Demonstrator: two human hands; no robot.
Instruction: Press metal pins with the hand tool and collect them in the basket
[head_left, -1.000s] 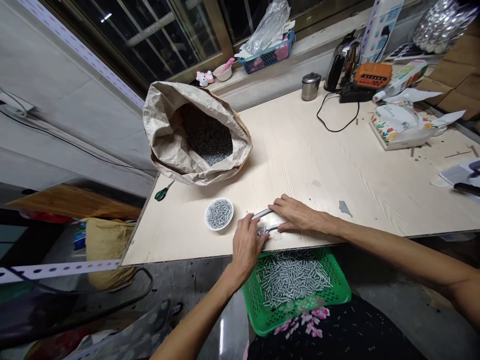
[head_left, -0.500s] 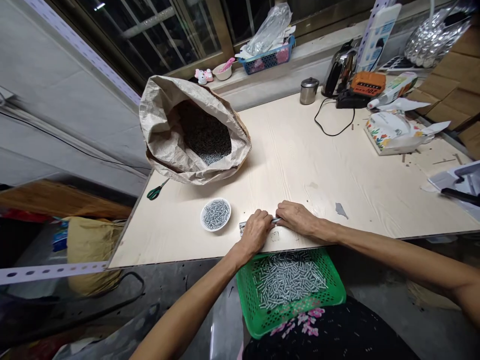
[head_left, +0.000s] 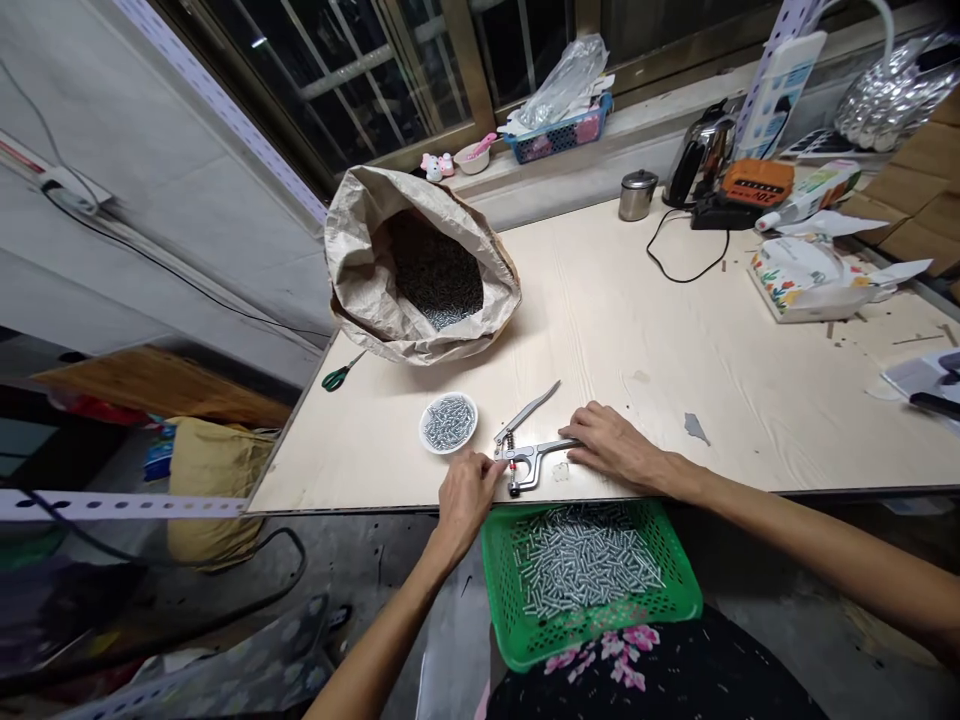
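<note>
Steadying the pliers (head_left: pixel 529 459) between my hands, I'd judge the work well short of done — handles spread, unsqueezed, plenty of loose metal pieces (head_left: pixel 589 572) in the basket (head_left: pixel 511 648) below and the bowl (head_left: pixel 425 437) just beyond my left hand (head_left: pixel 466 494). My right hand (head_left: pixel 616 452) curls over one handle; the left's fingertips bunch at the head — pinching anything, I can't tell.

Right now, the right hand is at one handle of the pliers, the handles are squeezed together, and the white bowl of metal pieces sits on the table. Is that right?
Not quite: the head view shows the pliers with their two handles spread apart. The right hand is at one handle, and the white bowl sits on the table, as you say.
</note>
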